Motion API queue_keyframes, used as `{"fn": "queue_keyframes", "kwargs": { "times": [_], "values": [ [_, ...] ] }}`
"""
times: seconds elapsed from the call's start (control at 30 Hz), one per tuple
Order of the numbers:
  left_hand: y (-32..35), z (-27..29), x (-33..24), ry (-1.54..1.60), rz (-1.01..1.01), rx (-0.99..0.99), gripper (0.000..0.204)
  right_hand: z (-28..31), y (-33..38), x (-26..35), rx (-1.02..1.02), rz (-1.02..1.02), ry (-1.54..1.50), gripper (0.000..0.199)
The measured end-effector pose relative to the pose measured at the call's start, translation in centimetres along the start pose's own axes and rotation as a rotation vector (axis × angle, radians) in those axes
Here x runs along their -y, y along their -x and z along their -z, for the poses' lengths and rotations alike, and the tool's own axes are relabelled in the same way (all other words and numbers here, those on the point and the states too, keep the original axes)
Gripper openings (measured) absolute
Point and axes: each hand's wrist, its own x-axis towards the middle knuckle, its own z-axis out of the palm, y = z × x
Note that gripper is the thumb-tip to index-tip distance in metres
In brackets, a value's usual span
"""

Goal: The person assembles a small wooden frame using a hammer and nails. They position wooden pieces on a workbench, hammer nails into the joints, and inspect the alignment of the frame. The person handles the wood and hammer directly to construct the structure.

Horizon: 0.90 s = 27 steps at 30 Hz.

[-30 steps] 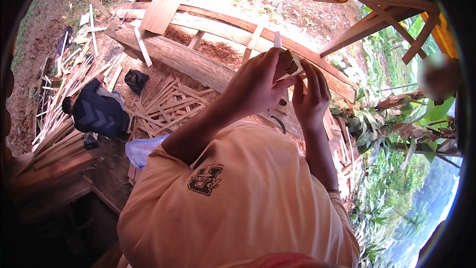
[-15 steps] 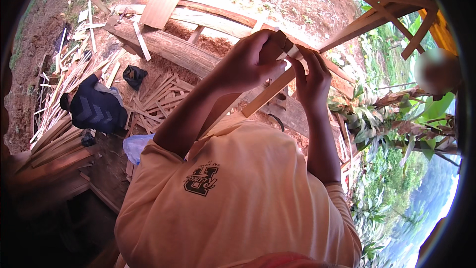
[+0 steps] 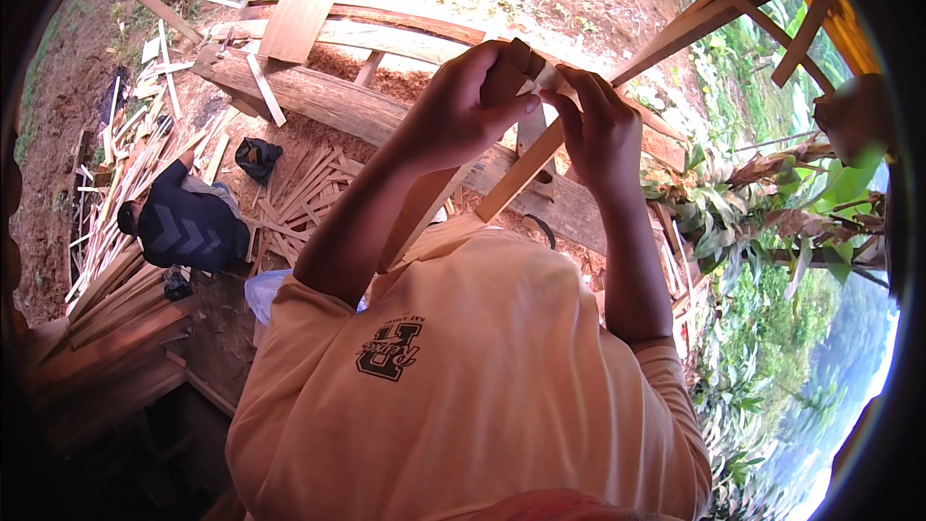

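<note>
Gripping the top of a pale wooden strip [image 3: 516, 174], the left hand [image 3: 463, 106] is curled tight around it — the right hand [image 3: 598, 125] pinches the same end just beside it. Below lie a thick log [image 3: 318, 101], scattered wood offcuts [image 3: 309, 188] and a crouching person in dark clothes [image 3: 188, 222].

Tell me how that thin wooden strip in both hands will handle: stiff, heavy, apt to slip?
The wooden strip is long, narrow and thin, so it is probably light and may flex a little. It runs straight from the hands downward without sagging, so it seems fairly stiff. The left hand and right hand grip only its top end; the bare wood looks unlikely to slip.
</note>
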Motion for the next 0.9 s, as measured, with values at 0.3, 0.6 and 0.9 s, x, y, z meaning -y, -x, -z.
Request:
{"fn": "queue_keyframes", "kwargs": {
  "times": [0.3, 0.6, 0.9],
  "values": [
    [-0.3, -1.3, -1.0, -0.042, -0.034, -0.038, 0.037, -0.2, 1.0, -0.8, -0.001, -0.068, 0.032, 0.024],
    [2.0, -0.1, -1.1, 0.052, -0.149, -0.109, 0.030, -0.4, 2.8, -1.1, -0.241, -0.120, -0.022, 0.038],
    [5.3, -1.3, -0.4, -0.156, -0.346, -0.216, 0.054, -0.4, 3.5, -0.1, -0.242, -0.002, -0.017, 0.040]
  ]
}}
